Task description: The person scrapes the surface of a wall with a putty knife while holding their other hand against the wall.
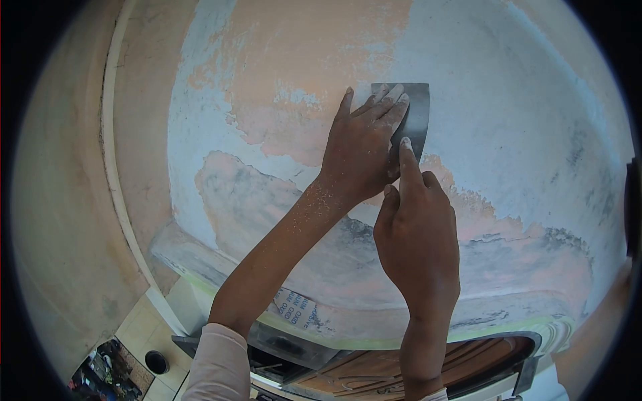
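Note:
A wide metal scraper (417, 120) lies with its dark grey blade against the peeling wall (468, 87). My right hand (418, 234) is closed round its lower end, index finger stretched up along the blade; the handle is hidden. Across the blade's left part, my left hand (361, 144) presses with its fingers lying flat and apart, the little finger off to the side. Pale dust covers the fingertips of both hands. Round the blade the wall shows light blue-white paint beside bare peach and pinkish patches with ragged edges.
A piece of sandpaper (294, 309) with blue print rests on the ledge (361, 301) below. Beneath it is a brown wooden door (368, 374). Far down at the left, a black bucket (156, 362) stands on the tiled floor. A pale pipe (115, 134) runs down the left wall.

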{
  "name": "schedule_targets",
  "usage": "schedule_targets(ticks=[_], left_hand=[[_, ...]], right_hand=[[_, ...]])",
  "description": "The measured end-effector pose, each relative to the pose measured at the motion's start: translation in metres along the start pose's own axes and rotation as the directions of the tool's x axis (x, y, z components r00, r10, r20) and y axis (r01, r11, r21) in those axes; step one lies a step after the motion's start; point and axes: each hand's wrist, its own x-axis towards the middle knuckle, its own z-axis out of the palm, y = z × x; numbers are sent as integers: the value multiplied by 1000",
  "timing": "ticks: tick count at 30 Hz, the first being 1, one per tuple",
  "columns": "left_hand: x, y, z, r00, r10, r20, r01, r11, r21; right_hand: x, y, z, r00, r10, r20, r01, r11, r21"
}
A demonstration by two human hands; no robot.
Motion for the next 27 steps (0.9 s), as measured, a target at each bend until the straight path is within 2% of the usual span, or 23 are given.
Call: schedule_targets(ticks=[2,5,8,11,14,20,23,27], left_hand=[[-7,-1,5,1000,-8,-2,8,1000,-13],[7,-5,3,999,-16,-30,15,999,-39],[2,1,5,999,-12,-35,11,999,-33],[-2,-1,9,999,10,-45,-10,1000,-1],[11,-3,4,999,-16,-36,16,1000,-23],[7,0,7,999,-13,-37,13,1000,6],[19,-1,6,998,-29,-49,29,1000,5],[6,8,8,999,-37,-36,36,999,-9]], right_hand=[[-9,-2,2,998,56,38,-56,998,12],[7,-3,2,1000,13,-26,-13,1000,1],[4,-1,-4,1000,-3,-3,3,1000,8],[-8,1,-2,995,76,60,-77,997,19],[9,2,-3,995,-58,-79,58,998,-7],[1,4,-5,998,29,55,-29,1000,2],[18,4,-13,999,-50,-12,51,998,39],[4,13,-11,995,-100,-4,100,995,-13]])
